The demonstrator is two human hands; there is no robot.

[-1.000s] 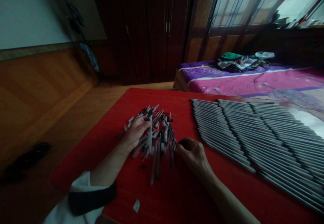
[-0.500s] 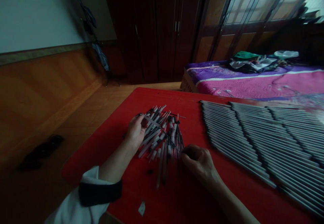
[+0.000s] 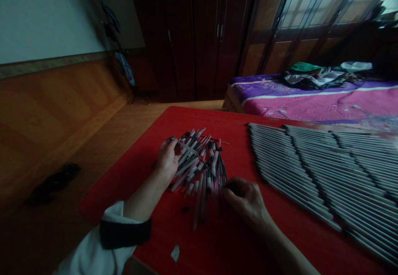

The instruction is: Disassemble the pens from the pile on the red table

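Observation:
My left hand [image 3: 168,157] pinches the upper end of a translucent pen barrel [image 3: 188,148] over the pile. A thin dark pen refill [image 3: 209,170] runs from that barrel down to the right, its far end between the closed fingertips of my right hand [image 3: 241,194]. Whether the refill sits inside the barrel is too blurred to tell. Beneath and between both hands lies a loose pile of pen parts [image 3: 186,171], clear tubes and dark thin pieces mixed together. Two clear tubes [image 3: 199,206] jut from the pile toward me.
Rows of grey pens [image 3: 289,163] with black ends lie side by side on the right of the red table [image 3: 130,179]. A small pale scrap [image 3: 175,253] rests near the front edge. Behind the table stands a bed [image 3: 298,100] with clothes on it.
The whole view has shifted slightly. Both hands keep the same hold, and the barrel and refill stay stretched between them.

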